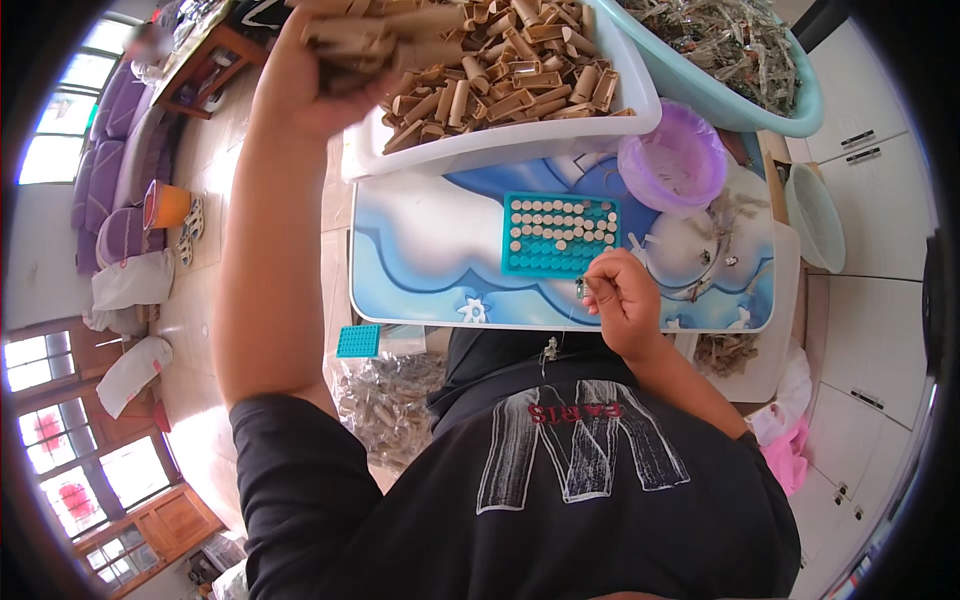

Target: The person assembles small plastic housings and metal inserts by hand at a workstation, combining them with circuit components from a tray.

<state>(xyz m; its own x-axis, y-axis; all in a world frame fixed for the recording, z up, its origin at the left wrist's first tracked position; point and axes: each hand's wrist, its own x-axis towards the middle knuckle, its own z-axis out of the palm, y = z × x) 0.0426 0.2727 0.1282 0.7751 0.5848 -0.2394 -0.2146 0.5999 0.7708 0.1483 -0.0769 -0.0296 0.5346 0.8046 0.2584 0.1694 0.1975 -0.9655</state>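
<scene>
Black shirt (560, 480) is closest; right hand (622, 300) is pinching a small metal piece (580, 288) just below the teal tray (560, 235), left hand (315, 80) is gripping brown tubes (370, 40).

Left hand (300, 85) raised, fingers closed; right hand (622, 295) pinched shut, lower.

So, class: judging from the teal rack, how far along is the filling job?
Done: the upper rows of the teal rack hold pale round pieces. In hand: the right hand pinches a small metal piece beside the rack; the left hand grips a handful of tan tubes over the white bin. Left: the bottom rows look empty.
</scene>
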